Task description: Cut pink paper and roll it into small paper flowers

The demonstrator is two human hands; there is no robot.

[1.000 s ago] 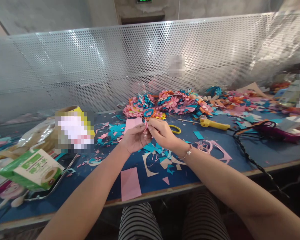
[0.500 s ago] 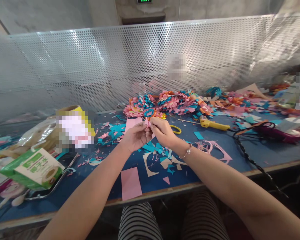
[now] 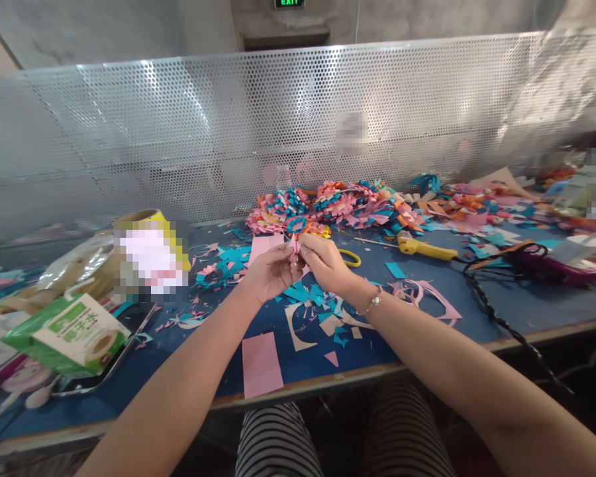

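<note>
Head view: my left hand [image 3: 272,271] pinches small pink piece [image 3: 294,246] between thumb and fingers; my right hand [image 3: 324,260] narrow too, fingertips gripping same piece from other side. Piece sits raised over middle of blue surface [image 3: 546,301]. Pink sheet [image 3: 262,366] lies at surface's near edge; yellow loop handle [image 3: 350,258] just beyond right hand. Coloured paper flowers [image 3: 340,207] heaped along far edge, yellow glue gun [image 3: 430,249] right of them, nearer me. Green carton [image 3: 69,336] toward near left corner.
</note>
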